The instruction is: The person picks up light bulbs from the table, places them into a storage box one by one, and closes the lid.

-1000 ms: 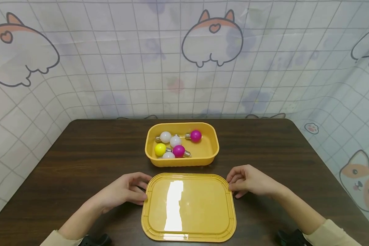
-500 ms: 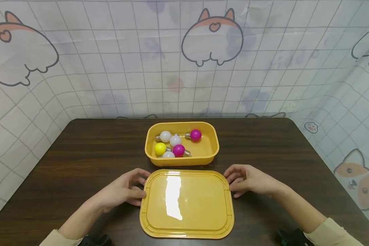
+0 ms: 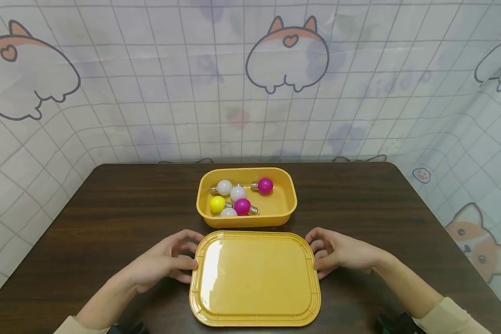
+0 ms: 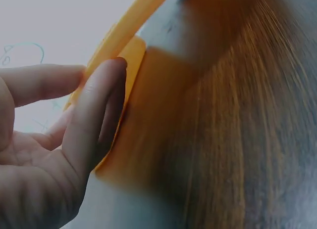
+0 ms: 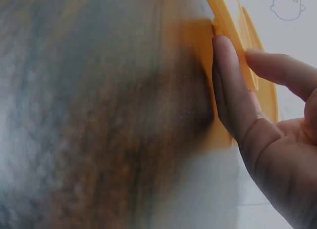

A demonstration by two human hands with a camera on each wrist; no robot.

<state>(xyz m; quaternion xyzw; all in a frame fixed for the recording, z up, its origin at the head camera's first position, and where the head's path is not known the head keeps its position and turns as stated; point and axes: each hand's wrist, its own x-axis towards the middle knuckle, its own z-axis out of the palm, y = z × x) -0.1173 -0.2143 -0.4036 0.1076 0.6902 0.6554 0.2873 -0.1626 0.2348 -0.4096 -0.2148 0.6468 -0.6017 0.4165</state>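
Note:
A flat yellow lid (image 3: 256,278) with rounded corners and a ridged rim lies in front of me in the head view, held level between both hands. My left hand (image 3: 167,260) pinches its left edge; the left wrist view shows the thumb and fingers (image 4: 96,105) on either side of the rim. On the opposite side, my right hand (image 3: 342,253) pinches the right edge, with its fingers (image 5: 233,85) along the rim in the right wrist view. Just behind the lid stands a yellow box (image 3: 281,211) without a cover. White, magenta (image 3: 242,207) and yellow light bulbs (image 3: 217,204) lie inside.
The dark wood table (image 3: 121,204) extends to both sides of the box and lid. Behind it hangs a white gridded cloth (image 3: 171,93) with cartoon dogs. Black wrist gear (image 3: 401,322) shows near each sleeve at the bottom edge.
The lid has shifted slightly toward the box and changed tilt, its bright reflection sliding left. Both hands keep their grip on its sides. The box and bulbs stay put.

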